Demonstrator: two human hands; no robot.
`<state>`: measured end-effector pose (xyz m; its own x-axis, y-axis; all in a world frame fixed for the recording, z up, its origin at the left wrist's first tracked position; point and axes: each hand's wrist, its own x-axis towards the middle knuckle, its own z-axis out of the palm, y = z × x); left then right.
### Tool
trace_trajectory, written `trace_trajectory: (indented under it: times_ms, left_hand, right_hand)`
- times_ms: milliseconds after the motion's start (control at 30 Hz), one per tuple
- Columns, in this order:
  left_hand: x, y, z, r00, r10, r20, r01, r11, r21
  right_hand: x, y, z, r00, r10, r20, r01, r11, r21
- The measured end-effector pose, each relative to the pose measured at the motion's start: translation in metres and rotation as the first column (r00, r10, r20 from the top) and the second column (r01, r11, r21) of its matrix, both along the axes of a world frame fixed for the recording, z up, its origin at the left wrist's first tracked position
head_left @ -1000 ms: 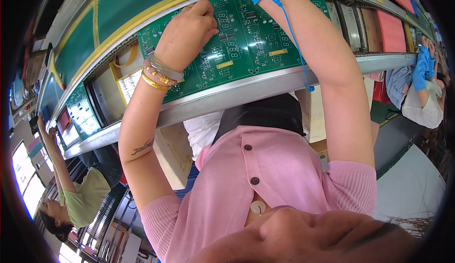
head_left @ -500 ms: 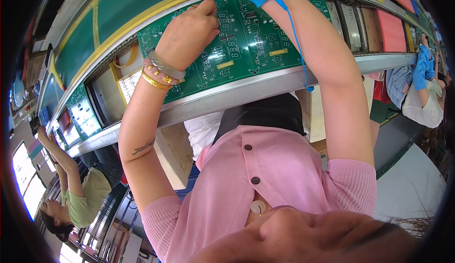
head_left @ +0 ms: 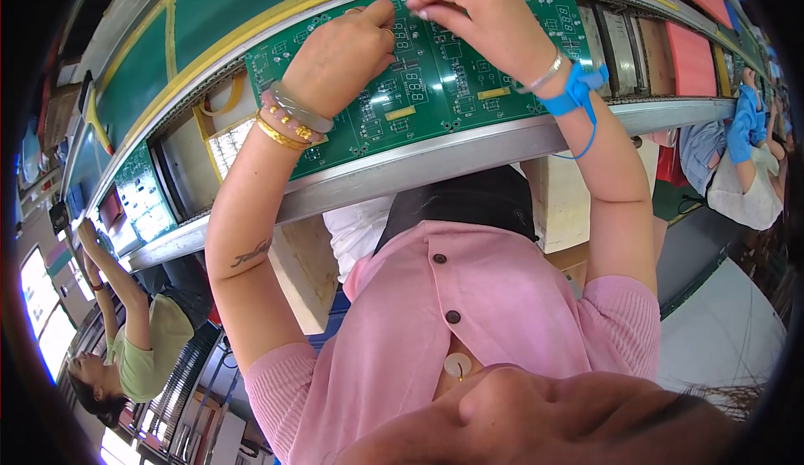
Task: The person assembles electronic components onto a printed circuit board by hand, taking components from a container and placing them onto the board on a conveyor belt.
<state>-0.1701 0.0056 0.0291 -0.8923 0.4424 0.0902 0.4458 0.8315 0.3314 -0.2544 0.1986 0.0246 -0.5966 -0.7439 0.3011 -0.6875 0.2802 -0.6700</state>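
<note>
A large green circuit board point(head_left: 435, 101) with white printed outlines and several small parts lies on the metal rail in front of me. My left hand point(head_left: 342, 56), with bangles at the wrist, is over the board's left half. Its fingers are curled closed, and whatever they hold is hidden. Above the board's far middle is my right hand point(head_left: 490, 25), thumb and forefinger drawn together in a pinch. Anything between those tips is too small to make out. A blue wrist strap point(head_left: 578, 90) with a thin cord circles my right wrist.
A metal rail point(head_left: 419, 154) runs along the near side of the line. Pink-red slabs point(head_left: 691, 56) stand at the right. More boards point(head_left: 142, 193) sit to the left, where a co-worker in a green top point(head_left: 155, 344) works. Another person point(head_left: 741, 180) is at far right.
My right hand has come back from beyond the far edge to above the board, near my left hand. The left hand has shifted only slightly to the right.
</note>
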Motion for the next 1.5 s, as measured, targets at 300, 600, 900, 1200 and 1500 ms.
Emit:
trace_trajectory:
  times_ms: [300,600,900,1200,1500]
  left_hand:
    - [-0.062,-0.024,0.023,0.897,0.036,-0.441,0.208,0.845,0.493]
    - [-0.110,-0.032,0.000,0.945,0.115,-0.307,-0.240,0.880,-0.409]
    - [-0.110,-0.035,-0.003,0.937,0.159,-0.312,-0.268,0.898,-0.348]
    - [-0.101,-0.032,0.013,0.896,0.230,-0.381,-0.292,0.950,-0.114]
    - [-0.032,-0.028,0.027,0.955,0.293,0.050,-0.292,0.888,0.357]
  right_hand:
    - [0.013,0.018,-0.019,0.994,0.015,-0.109,-0.010,0.999,0.045]
    - [0.018,0.012,-0.028,0.970,0.079,-0.230,-0.062,0.995,0.082]
    - [0.016,0.009,-0.033,0.915,0.160,-0.370,-0.129,0.986,0.107]
    - [0.019,0.008,-0.022,0.828,0.216,-0.517,-0.119,0.969,0.216]
    - [0.008,0.001,-0.012,0.739,0.414,-0.532,-0.255,0.902,0.348]
